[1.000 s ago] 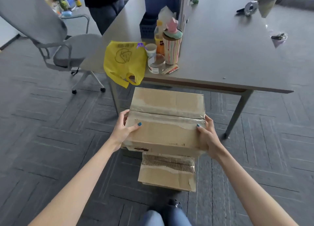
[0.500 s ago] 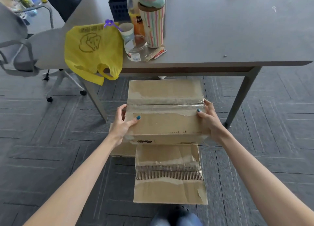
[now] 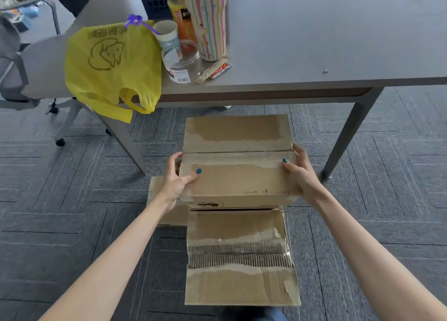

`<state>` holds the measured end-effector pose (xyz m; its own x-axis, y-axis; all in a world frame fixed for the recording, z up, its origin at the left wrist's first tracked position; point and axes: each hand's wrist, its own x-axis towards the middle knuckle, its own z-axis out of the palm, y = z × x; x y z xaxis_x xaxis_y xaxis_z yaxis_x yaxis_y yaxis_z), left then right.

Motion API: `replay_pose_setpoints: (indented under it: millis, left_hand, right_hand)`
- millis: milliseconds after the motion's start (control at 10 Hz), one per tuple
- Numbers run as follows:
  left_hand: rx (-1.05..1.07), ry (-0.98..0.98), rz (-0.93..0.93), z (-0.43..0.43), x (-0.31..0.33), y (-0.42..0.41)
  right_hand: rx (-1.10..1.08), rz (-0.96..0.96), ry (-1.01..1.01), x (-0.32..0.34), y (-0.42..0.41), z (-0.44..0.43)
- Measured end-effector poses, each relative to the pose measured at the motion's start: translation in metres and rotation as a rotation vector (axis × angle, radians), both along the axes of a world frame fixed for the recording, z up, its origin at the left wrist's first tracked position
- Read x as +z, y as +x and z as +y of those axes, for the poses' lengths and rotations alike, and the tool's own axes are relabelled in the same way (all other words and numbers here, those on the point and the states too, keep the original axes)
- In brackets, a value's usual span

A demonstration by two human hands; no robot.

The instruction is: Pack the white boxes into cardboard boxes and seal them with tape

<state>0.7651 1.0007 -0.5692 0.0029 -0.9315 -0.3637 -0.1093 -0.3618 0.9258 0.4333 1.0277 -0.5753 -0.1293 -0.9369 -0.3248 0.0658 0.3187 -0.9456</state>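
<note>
Cardboard box (image 3: 238, 179), left hand (image 3: 177, 183) and right hand (image 3: 298, 173) gripping ends, print (image 3: 208, 204) unreadable

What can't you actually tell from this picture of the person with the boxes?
Head view:
- Contents of the held cardboard box: its closed flaps hide them.
- Third box: mostly covered by the left hand and the held box.
- Striped tumbler and bottle: tops cut off by the upper edge.
- Jar label: print too small to read.
</note>
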Motion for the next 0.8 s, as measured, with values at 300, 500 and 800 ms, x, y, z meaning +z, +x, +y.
replay_pose_setpoints:
  millis: [300,500,800]
  left_hand:
    - [-0.014,0.031,-0.053,-0.001,-0.007,0.002]
    - [-0.132,0.045,-0.365,-0.007,0.000,0.006]
    - [-0.374,-0.212,-0.874,0.013,0.101,-0.024]
  right_hand:
    - [0.042,0.100,0.040,-0.007,0.002,-0.004]
    - [0.142,0.411,0.131,0.001,0.004,-0.011]
    - [0.377,0.935,0.081,0.086,0.025,0.007]
